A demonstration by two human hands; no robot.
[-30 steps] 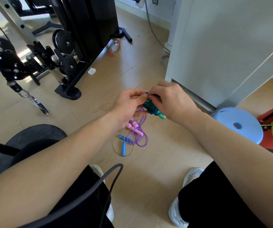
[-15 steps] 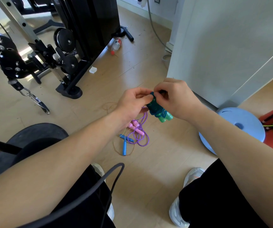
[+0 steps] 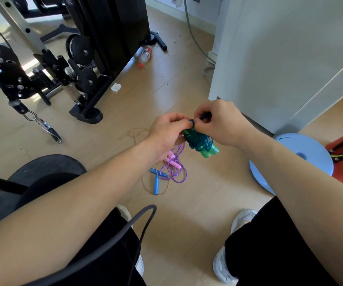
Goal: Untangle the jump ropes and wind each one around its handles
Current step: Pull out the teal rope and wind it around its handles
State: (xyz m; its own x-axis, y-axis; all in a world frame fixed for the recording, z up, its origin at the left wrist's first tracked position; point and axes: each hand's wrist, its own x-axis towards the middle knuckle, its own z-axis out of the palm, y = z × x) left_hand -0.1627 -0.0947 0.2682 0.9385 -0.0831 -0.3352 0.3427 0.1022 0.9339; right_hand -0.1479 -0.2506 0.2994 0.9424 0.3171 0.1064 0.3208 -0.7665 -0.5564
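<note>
Hands: left hand [image 3: 166,131], right hand [image 3: 222,124] are pinching one green rope [image 3: 197,141].
Floor [image 3: 197,203]: two more, purple rope [image 3: 173,163], blue-handled rope [image 3: 156,185], are lying amid open boards.

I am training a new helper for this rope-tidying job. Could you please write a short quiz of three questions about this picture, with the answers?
1. True or false: the green rope lies on the floor.
2. Which handles belong to the purple cord on the floor? A) pink B) green C) black
3. How many ropes lie loose on the floor, not yet wound?

Key
1. False: the left hand and the right hand hold it above the floor.
2. A: the pink handles.
3. Two: the purple one and the blue-handled rope.
</note>
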